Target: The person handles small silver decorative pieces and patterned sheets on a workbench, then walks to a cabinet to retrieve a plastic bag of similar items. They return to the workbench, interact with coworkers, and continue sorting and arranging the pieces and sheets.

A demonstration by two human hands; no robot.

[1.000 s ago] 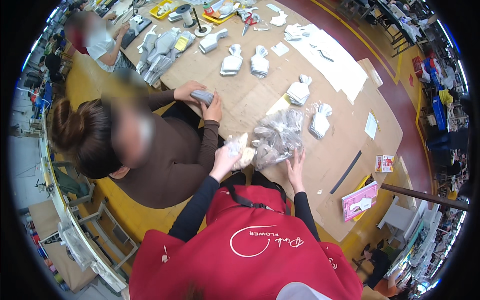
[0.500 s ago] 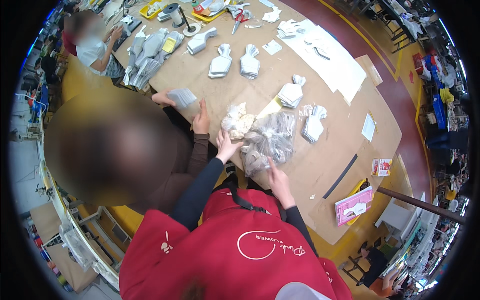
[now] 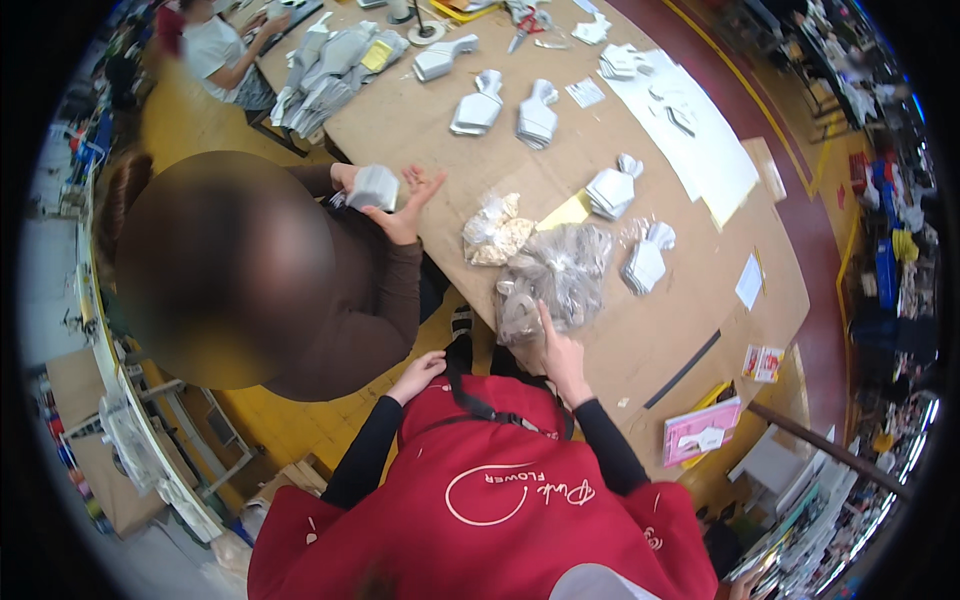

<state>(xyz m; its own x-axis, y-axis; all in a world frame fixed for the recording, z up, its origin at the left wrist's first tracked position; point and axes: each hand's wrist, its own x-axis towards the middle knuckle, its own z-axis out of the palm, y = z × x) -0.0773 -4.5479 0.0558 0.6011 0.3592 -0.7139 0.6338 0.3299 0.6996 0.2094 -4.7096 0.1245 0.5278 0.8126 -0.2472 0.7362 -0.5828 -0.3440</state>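
My right hand lies on the near end of a large clear plastic bag full of small grey pieces, at the front edge of the cardboard-covered table. My left hand hangs below the table edge, by my red apron, holding nothing. A smaller clear bag of pale pieces rests on the table just left of the big bag. To my left a seated person in a brown top holds a grey packet in both hands.
Several grey folded packets lie across the table, with white paper sheets at the far right. A pink booklet sits near the table's right corner. Another person sits at the far left end beside a pile of grey packets.
My left hand let go of the small bag of pale pieces, now on the table, and dropped below the edge. My right hand stays on the big bag.
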